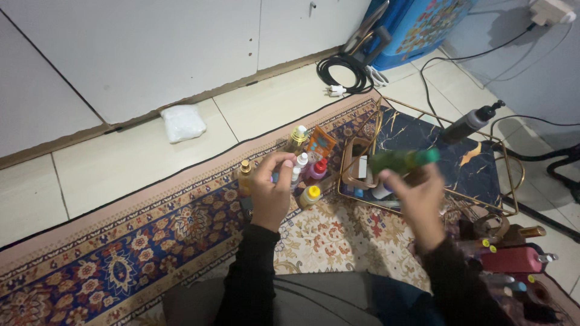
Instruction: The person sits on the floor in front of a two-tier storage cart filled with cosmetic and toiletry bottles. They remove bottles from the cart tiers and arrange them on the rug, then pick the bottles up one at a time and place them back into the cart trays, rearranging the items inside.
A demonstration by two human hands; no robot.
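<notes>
The right hand (417, 202) is raised above the near edge of the tray, its fingers wrapped round a green bottle (400, 161). The left hand (270, 190) hangs over the rug with thumb and fingertips pinched on a small white bottle (299, 166) among the standing cluster; how tightly it grips cannot be told.

The green bottle looks like a small plastic cylinder, light and fairly stiff, with a smooth wall that could slip in a loose hold. The hand takes it at its lower end, leaving most of the barrel free; a grip nearer the middle would seem steadier. Its long axis lies almost level, running left to right, with the teal cap (430, 156) pointing right, toward the tray's far right corner. The picture is blurred here, so finer detail is lost.

Just beneath it sits the gold-rimmed tray (511, 166) with a dark marbled floor, resting at the rug's right end. A dark pump bottle (471, 122) leans at the tray's far edge. Left of the tray, on the patterned rug (151, 241), stand a yellow-capped bottle (310, 195), a pink one (318, 168) and gold-capped perfume bottles (296, 140). More bottles lie at the rug's right near corner.
</notes>
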